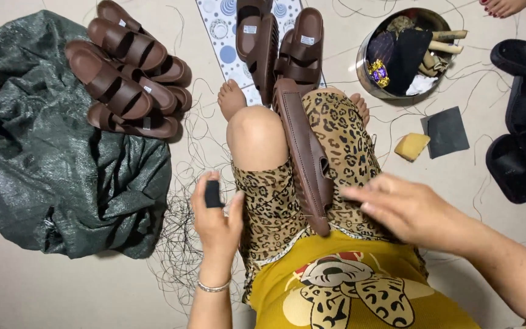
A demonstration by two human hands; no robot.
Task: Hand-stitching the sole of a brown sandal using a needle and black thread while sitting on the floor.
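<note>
Left hand (216, 214) is pinching a small dark block (213, 194) between thumb and fingers. Right hand (404, 210), fingers extended together (blurred), is reaching at nine o'clock toward the brown sandal (304, 159) lying sole-edge up between the knees; steadying it looks needed next.
</note>
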